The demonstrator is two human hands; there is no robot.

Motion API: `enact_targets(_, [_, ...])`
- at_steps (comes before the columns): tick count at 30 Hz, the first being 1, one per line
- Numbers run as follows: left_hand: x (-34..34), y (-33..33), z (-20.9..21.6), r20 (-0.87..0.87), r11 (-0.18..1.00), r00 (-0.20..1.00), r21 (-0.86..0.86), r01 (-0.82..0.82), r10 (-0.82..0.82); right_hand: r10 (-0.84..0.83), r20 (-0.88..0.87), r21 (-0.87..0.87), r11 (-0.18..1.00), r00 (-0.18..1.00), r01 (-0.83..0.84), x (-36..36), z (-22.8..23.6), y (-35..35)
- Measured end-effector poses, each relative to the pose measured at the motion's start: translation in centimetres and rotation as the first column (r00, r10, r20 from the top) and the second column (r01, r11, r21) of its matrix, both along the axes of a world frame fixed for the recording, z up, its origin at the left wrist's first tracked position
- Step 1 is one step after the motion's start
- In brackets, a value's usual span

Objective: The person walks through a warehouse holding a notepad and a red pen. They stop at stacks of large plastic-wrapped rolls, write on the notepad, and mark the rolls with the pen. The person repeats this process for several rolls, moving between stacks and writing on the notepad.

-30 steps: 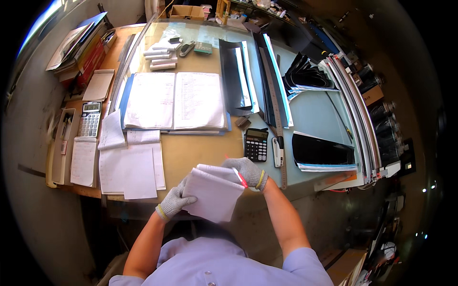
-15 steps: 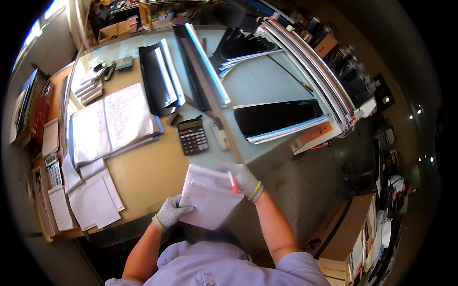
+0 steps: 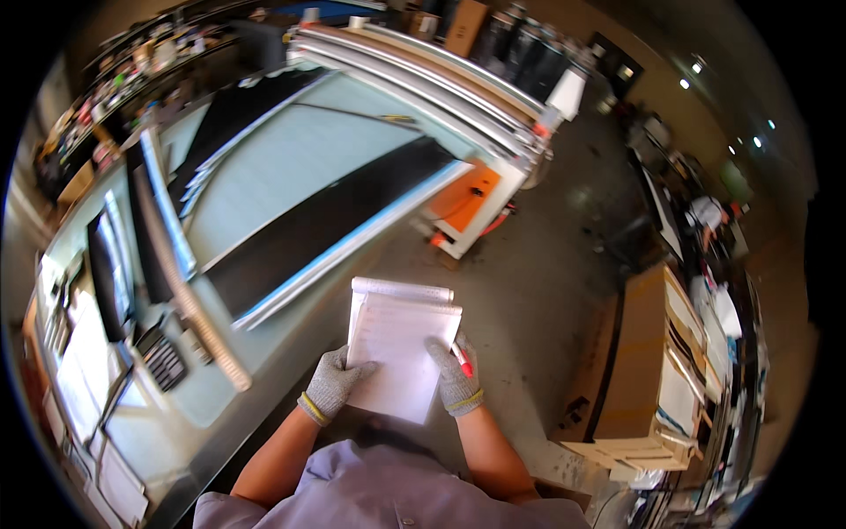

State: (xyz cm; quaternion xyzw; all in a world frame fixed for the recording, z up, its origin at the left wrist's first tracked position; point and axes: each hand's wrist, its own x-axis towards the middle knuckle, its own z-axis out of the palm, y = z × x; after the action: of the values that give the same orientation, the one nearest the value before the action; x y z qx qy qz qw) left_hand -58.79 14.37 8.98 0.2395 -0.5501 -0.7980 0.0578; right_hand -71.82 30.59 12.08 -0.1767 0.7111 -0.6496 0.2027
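A white notepad [image 3: 401, 357] with its top pages folded back lies in front of my chest, with faint lines on its upper sheet. My left hand [image 3: 331, 385], in a grey knit glove with a yellow cuff, grips its left edge, thumb on the page. On the opposite edge, my gloved right hand [image 3: 456, 377] pinches the pad, its thumb over the paper. A white pen with a red end [image 3: 463, 360] is also tucked in the right hand; part of it is hidden by the fingers.
Left of me stands a glass-topped table [image 3: 291, 163] with black sheets [image 3: 339, 220], a long ruler [image 3: 189, 304] and a black calculator [image 3: 160, 359]. A long roller machine [image 3: 423, 79] borders its far side. At right, a large cardboard box [image 3: 630, 353] stands on the floor.
My view and body have turned right, so the table has shifted left. The right hand has moved down from the pad's upper corner to its right edge, still with the pen.
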Motion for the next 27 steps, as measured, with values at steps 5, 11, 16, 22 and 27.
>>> enact_targets(5, [-16.6, 5.8, 0.1, -0.395, 0.98, 0.898, -0.063, 0.186, -0.196, -0.273, 0.236, -0.25, 0.91, 0.933, 0.329, -13.7, -0.7, 9.1])
enact_targets(11, [-36.1, 11.7, 1.9, -0.414, 0.75, 0.881, 0.501, 0.431, -0.23, -0.269, 0.424, -0.358, 0.828, 0.865, 0.433, -27.6, -1.1, 16.2])
enact_targets(16, [-52.2, 16.8, 0.5, -0.353, 0.735, 0.834, 0.405, 0.544, -0.423, -0.411, 0.12, -0.301, 0.853, 0.904, 0.427, -42.6, 1.5, 20.4])
enact_targets(22, [-72.2, 24.5, 0.5, -0.327, 0.634, 0.768, 0.434, 0.64, -0.551, -0.548, 0.168, -0.232, 0.786, 0.819, 0.573, -59.0, 1.4, 28.8])
enact_targets(27, [-89.0, 31.8, 2.1, -0.393, 0.577, 0.706, 0.406, 0.708, -0.59, -0.594, 0.07, -0.205, 0.778, 0.801, 0.594, -72.0, 1.4, 36.9])
